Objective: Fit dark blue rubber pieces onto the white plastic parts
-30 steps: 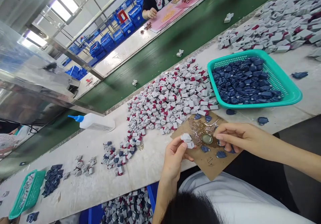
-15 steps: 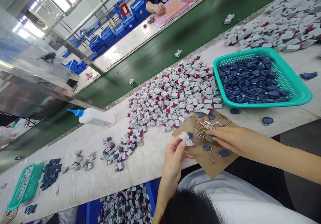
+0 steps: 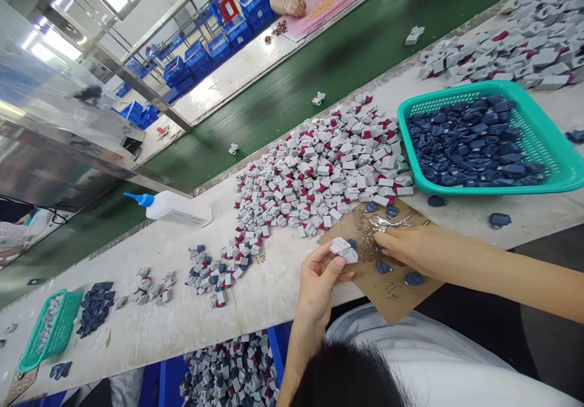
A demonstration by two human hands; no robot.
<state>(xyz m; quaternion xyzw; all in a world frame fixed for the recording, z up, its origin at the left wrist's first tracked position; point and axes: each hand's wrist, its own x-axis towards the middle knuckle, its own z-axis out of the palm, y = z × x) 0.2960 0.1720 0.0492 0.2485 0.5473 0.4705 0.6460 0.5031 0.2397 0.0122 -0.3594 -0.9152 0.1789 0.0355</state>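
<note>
My left hand (image 3: 319,282) pinches a light grey plastic part (image 3: 343,249) between thumb and fingers, above the left corner of a brown board (image 3: 387,302). My right hand (image 3: 408,246) is lowered over the board with its fingers pressed together; what they hold, if anything, is hidden. Beside its fingertips a shiny, glittery wet patch (image 3: 367,235) covers part of the board. Small dark blue parts lie around the right hand, among them one blue part (image 3: 382,267) below the fingertips and another blue part (image 3: 413,278) under the palm.
A heap of grey and dark red parts (image 3: 314,170) lies beyond my hands. At right stands a green basket (image 3: 563,163) of blue parts. A white bottle with a blue nozzle (image 3: 180,208) lies on its side. Across a green belt (image 3: 283,112) shows another person's hand (image 3: 296,5).
My right fingers have drawn together and now cover the round thing that showed under them. My left hand still holds the grey part, turned slightly. The whole view has shifted a little.
</note>
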